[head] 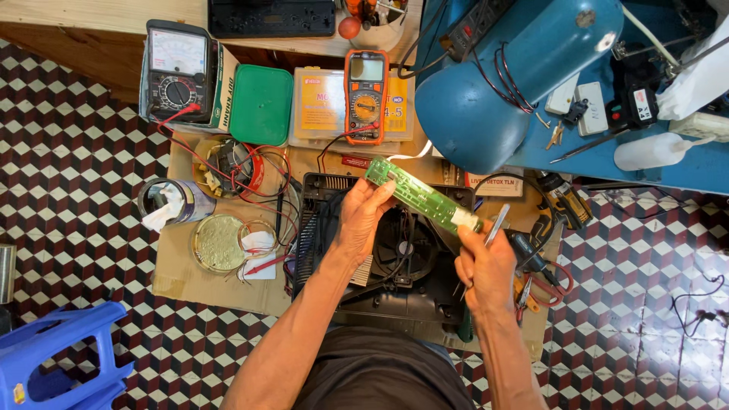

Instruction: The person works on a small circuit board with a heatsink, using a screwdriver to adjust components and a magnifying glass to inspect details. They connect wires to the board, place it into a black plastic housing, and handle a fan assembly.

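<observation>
A long narrow green circuit board (420, 194) is held tilted above an opened black appliance (387, 250) with a round fan inside. My left hand (362, 216) grips the board's upper left end. My right hand (486, 267) pinches its lower right end and also holds slim metal tweezers (497, 225) that point up past the board. The appliance lies on a sheet of cardboard (182, 273) on the patterned tile floor.
An orange digital multimeter (366, 95) and a black analogue meter (178, 70) with red leads lie at the back. A green lid (262, 104), a jar (171, 201), a round tin lid (219, 243), a blue tank (509, 68), a drill (562, 199) and a blue stool (57, 361) surround the work.
</observation>
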